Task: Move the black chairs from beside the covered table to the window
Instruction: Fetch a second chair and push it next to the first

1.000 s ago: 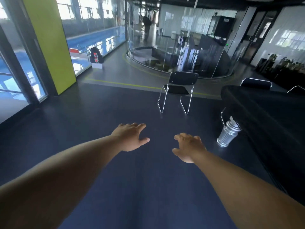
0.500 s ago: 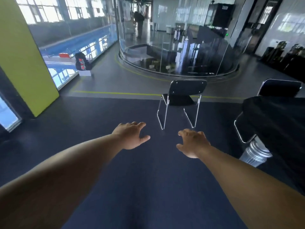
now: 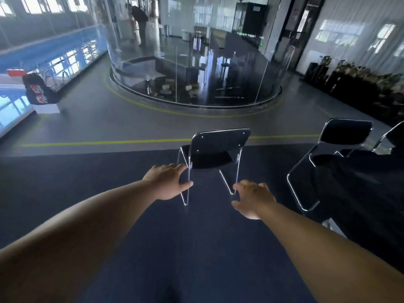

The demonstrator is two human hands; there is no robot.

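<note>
Arms outstretched, left grip (image 3: 168,182) and right grip (image 3: 253,200) spread empty before black chair (image 3: 220,141).

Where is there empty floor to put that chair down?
Bare dark carpet lies left of the near chair, up to the yellow line. Beyond it, grey floor is free between the backpack by the window and the round glass wall. The right is crowded: a second chair beside the covered table.

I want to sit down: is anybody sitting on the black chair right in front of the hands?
No, the black chair stands with a bare seat and nobody on it.
</note>
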